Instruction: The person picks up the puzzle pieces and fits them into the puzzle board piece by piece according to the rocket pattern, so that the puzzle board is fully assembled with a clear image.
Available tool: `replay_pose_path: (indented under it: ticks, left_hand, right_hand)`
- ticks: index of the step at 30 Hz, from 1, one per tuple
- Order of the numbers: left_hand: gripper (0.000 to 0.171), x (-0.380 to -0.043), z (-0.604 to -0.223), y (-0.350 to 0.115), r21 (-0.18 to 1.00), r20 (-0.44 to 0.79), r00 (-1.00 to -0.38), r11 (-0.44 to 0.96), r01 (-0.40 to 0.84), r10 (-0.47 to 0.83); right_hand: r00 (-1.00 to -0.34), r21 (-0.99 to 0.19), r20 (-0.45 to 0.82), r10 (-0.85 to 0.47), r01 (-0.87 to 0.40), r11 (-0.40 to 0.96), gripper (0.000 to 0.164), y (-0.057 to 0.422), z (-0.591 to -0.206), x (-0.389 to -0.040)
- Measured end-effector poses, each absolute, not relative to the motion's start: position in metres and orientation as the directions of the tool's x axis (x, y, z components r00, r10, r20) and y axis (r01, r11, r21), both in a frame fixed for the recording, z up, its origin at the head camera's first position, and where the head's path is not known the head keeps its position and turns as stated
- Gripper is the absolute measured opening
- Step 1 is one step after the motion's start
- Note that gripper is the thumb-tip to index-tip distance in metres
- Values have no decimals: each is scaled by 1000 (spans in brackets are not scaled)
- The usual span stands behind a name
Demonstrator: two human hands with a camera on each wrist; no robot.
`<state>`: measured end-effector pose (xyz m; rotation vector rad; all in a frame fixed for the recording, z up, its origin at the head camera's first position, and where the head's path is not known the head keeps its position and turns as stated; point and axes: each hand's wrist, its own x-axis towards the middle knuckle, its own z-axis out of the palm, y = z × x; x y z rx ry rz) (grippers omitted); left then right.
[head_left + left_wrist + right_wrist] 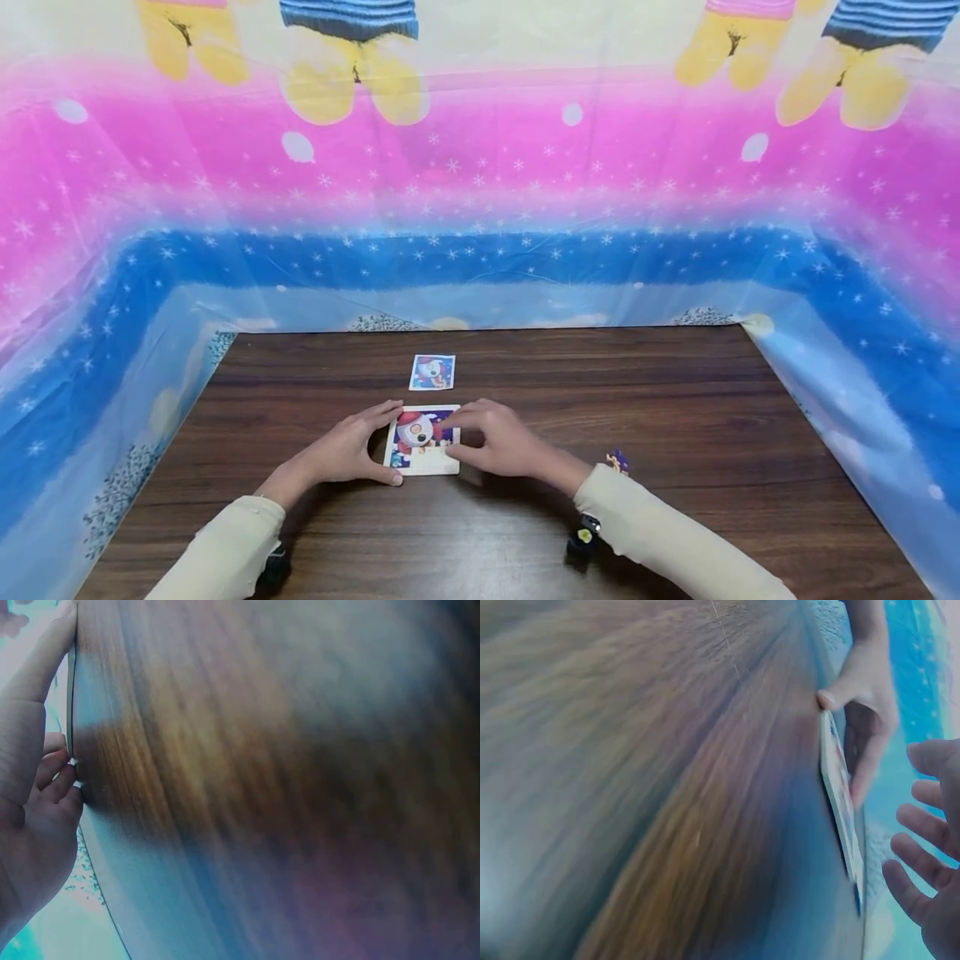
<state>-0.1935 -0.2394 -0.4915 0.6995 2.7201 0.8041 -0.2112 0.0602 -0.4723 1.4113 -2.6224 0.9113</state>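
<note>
A small square picture puzzle (412, 463) with a pale border lies on the table, showing a cartoon figure with a round white face and red on its head. My left hand (345, 450) grips its left side, thumb at the near corner and fingertips at the far corner. In the right wrist view, the left hand (874, 694) spans the puzzle's edge (838, 780). My right hand (498, 437) reaches over the puzzle's right side. Its index finger and thumb are spread apart over the picture, with nothing visible between them. The right wrist view shows the right hand's fingers (926, 859) loosely spread.
A picture card (432, 372) with a similar cartoon lies just beyond the puzzle. Small purple puzzle pieces (617, 461) sit beside the right sleeve (660, 525). The brown wooden table (600, 375) ends at a printed cloth (480, 258) at the back and sides.
</note>
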Motion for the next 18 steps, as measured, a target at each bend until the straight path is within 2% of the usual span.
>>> replay_pose_path:
  ticks: [11,18]
  left_hand:
    - [112,-193,-491,-239,553,-67,-863,738,385,501]
    - [113,-193,-492,-240,552,-74,-865,742,379,497]
  right_hand:
    - [-669,-484,337,-662,-727,488,36,141,-468,-202]
    - [-681,-472,348,-645,-721,506,35,179,-479,-193]
